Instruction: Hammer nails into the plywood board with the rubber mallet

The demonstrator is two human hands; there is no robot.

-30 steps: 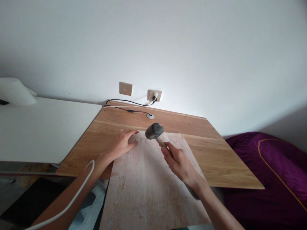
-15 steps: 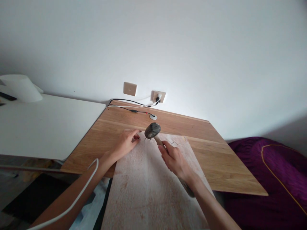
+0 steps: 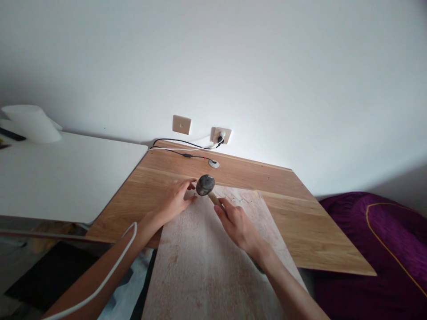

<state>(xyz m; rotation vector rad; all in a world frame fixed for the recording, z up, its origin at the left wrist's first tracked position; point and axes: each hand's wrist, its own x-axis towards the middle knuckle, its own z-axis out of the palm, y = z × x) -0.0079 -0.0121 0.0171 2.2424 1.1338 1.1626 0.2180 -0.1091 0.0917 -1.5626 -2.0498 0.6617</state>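
Note:
My right hand is wrapped round the wooden handle of a mallet with a dark, rounded head. The head is over the far part of a pale, worn board, close to the fingers of my left hand. That hand rests at the board's far left corner, thumb and fingers apart. A small nail appears to stand in the gap between them, too small to make out surely. Several thin nails line the far end of the board, some hidden behind the mallet and right hand.
Under the board is a wooden table with a cable grommet and black and white cables running to a wall socket. A white table adjoins at left, bearing a white roll. A purple beanbag lies right.
The mallet head has moved slightly left and down, nearer to my left fingers. My right hand has shifted left with it, while my left hand stays almost in place.

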